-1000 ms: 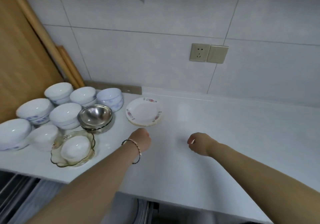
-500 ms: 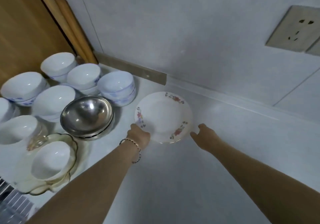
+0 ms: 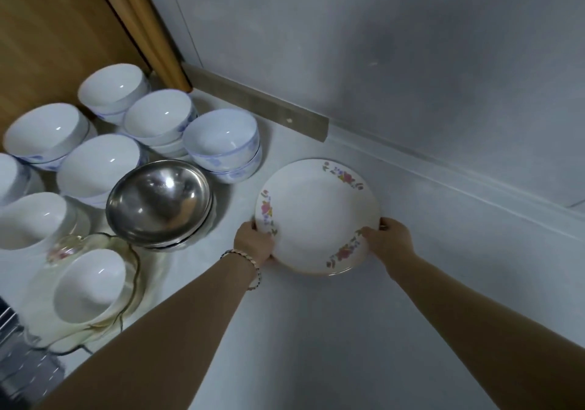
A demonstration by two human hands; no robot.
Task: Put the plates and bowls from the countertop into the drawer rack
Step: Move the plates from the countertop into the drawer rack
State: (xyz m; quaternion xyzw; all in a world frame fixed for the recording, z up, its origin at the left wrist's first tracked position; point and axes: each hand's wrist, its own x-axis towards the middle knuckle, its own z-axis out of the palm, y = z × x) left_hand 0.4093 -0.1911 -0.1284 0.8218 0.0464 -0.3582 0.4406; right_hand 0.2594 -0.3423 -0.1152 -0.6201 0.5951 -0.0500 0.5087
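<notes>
A: Plate point(image 3: 316, 216) sits on the countertop point(image 3: 348, 330) close to the back edge, just right of the bowl cluster. Looks like a stack; a second rim shows under its near edge, count unclear.

B: Hands?

A: Left hand point(image 3: 254, 243) clamps the plate's near-left rim, right hand point(image 3: 387, 241) the near-right rim. Thumbs on top, fingers tucked under or beside, can't see them. Can't tell if it's off the counter yet.

B: Risks?

A: Both grips sit on the near half of the rim. My read: on lifting, the far side could dip, and if it is a stack the top plate could slide off toward the wall. Glazed surface, so a light pinch may slip. Swinging left toward the rack point(image 3: 9, 330), at the counter's near-left corner, the left forearm passes close to the steel bowls point(image 3: 158, 200) and the glass dish point(image 3: 104, 251); a bump could shove them off the near edge.

B: What's in what?

A: Steel bowls are nested, top one empty. Glass dish holds one white bowl point(image 3: 88, 286), empty, tilted. Blue-patterned bowls point(image 3: 221, 137) by the back-left corner are stacked in twos or so, tops all empty. Another white bowl point(image 3: 31, 219) sits left of the steel ones, also empty. Plate carries nothing. Rack is only a sliver in view, contents not visible.

B: Progress?

A: Early, I'd say. Nearly everything is on the counter.
</notes>
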